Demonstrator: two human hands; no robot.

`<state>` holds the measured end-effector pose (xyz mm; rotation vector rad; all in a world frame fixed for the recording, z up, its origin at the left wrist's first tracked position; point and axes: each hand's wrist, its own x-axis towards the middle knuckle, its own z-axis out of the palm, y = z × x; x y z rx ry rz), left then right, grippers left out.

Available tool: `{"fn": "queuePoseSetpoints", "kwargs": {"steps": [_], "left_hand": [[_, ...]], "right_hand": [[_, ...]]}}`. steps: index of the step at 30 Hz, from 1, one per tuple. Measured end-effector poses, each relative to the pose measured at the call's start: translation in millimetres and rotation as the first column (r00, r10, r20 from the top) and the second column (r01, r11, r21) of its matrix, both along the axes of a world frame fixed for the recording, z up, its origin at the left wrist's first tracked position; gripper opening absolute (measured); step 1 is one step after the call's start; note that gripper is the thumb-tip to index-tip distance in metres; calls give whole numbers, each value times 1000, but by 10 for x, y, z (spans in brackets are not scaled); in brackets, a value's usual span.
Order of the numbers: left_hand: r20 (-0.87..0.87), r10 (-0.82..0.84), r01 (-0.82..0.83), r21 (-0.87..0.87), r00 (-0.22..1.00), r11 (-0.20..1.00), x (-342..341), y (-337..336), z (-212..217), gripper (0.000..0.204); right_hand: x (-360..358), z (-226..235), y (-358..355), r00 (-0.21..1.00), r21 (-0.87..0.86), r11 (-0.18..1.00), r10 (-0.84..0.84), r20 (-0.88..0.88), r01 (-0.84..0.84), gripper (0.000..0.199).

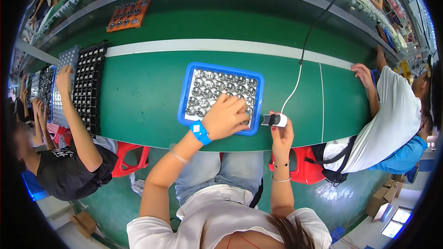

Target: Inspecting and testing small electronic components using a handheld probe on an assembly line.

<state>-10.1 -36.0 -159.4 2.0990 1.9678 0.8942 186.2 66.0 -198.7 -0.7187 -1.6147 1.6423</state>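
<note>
A blue-rimmed tray (183,97) lies in front of me on the green table. Rows of shiny round silver parts (209,84) sit on its white bed. My left hand (225,116), with a blue band on its wrist, reaches over the tray's near right part. Its fingers curl down among the parts, and whatever they pinch is hidden. Just right of the tray, my right hand (282,131) grips a small white-and-black device (276,120) with a flat grey end pointing left. A white cable (294,88) runs up from beside this device.
Black racks of small parts (88,90) and a clear tray (68,60) stand at the left. An orange tray of silver parts (128,15) rests beyond the white strip. The cable hangs from above. Co-workers sit on both sides, with a person's hand (363,74) on the table at right.
</note>
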Motion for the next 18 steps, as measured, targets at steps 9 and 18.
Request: {"fn": "queuePoseSetpoints", "kwargs": {"steps": [9,18], "left_hand": [[131,19,-31,90,991,995,117,19,-8,12],[178,63,-83,108,982,991,98,10,-24,17]], "right_hand": [[-40,27,-42,976,195,965,146,165,-177,33],[-101,25,-73,992,54,991,121,26,-122,35]]}}
